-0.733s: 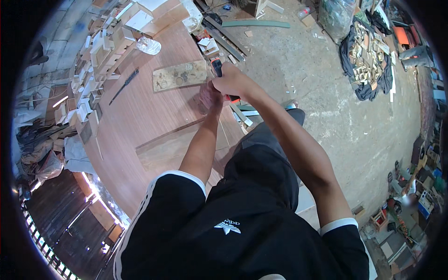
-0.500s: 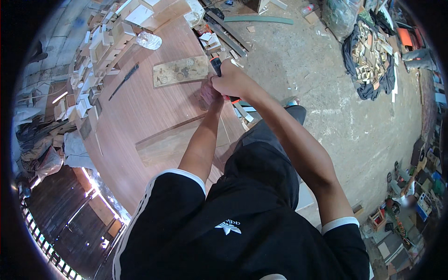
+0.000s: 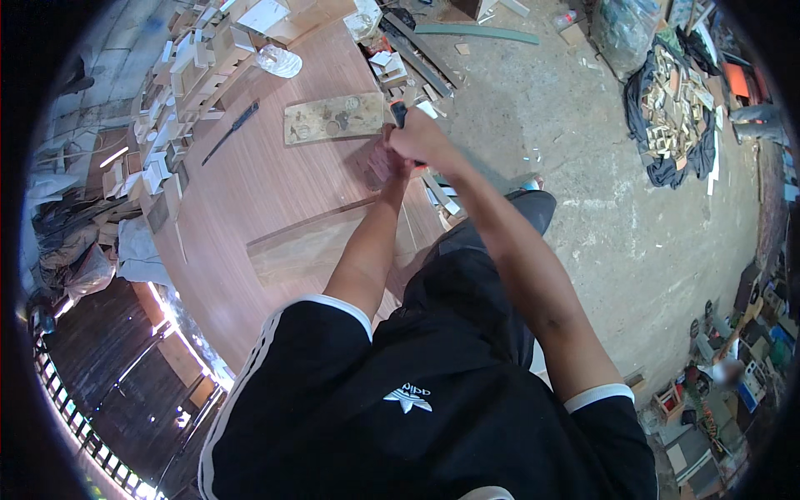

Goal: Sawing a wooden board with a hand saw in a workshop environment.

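Right hand (image 3: 423,137): curled round a black-and-orange tool (image 3: 399,115), knuckles up, pressed closed on the grip.
Left hand (image 3: 390,160): just beside the right one, blurred; spread, pressed together or pinching, cannot tell.
Tool position: at the right edge of the worktop (image 3: 267,175), just past the right end of a stained wooden board (image 3: 333,118); black end poking out above the grip, a little orange-red below (exact kind unclear under so much hand).
Weight and stiffness: probably light enough for one hand, rigid along its length, unlikely to break from ordinary handling.
Slip: likely modest on a dry grip, greater with dust or sweat.
Best hold: around the middle, as now, in a full wrap rather than a fingertip pinch; better kept off both ends (no sharp edge visible, but possibly one hidden).
Worktop nearby: long dark implement (image 3: 232,133) lying left of the stained wooden board; flat panel (image 3: 292,250) lying nearer the body.
Shift since the earlier frame: whole view moved, with worktop and board now a little farther right and higher; tool slightly nearer the body relative to that board; less orange-red showing.
Unchanged: same closed right-hand grip.
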